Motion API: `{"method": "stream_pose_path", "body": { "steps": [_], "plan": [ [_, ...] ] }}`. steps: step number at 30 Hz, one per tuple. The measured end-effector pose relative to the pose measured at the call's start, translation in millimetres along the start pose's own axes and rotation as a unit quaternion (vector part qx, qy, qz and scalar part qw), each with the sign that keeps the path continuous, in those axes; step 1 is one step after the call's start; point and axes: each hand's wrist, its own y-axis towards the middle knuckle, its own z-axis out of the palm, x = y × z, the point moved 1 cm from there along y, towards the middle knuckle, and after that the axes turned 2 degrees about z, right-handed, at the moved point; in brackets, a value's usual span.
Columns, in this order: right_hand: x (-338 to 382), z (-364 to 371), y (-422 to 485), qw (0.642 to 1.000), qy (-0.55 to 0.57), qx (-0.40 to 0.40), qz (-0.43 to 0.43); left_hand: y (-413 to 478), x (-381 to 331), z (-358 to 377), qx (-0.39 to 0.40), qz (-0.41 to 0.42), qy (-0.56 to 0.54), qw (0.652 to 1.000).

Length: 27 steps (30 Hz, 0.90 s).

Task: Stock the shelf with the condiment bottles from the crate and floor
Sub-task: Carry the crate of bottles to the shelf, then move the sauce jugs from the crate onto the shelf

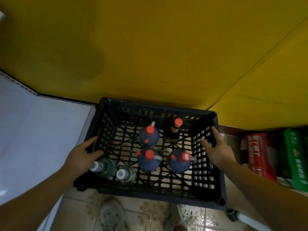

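Hands, left [83, 154] and right [216, 151], around rims of black latticed plastic crate [158, 196]

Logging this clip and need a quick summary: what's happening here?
A person grips a black crate by its side walls, left hand on the left wall, right hand on the right. Inside stand three large red-capped bottles, one slim red-capped bottle and two clear white-capped bottles. No bottle is in hand yet.

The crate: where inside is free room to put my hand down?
Bare floor shows at back left, between the crate wall and the rear blue bottle, and along the front wall right of the clear bottles. The middle is crowded with red-capped bottles.
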Motion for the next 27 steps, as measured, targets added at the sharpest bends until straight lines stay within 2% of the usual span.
{"method": "stream_pose_path", "body": {
  "steps": [12,19,27],
  "plan": [
    [-23.6,79.4,90.6,1.000,-0.027,-0.011,0.004,96.1,50.8,55.0,-0.018,0.009,0.022,1.000],
    [-20.6,103.5,115.6,0.999,-0.013,-0.041,0.005,140.7,65.4,61.6,-0.015,0.016,0.028,0.999],
    [-30.3,130.3,134.3,0.999,0.002,-0.038,0.012,165.1,87.9,77.0,-0.006,0.015,0.012,1.000]
  ]
}}
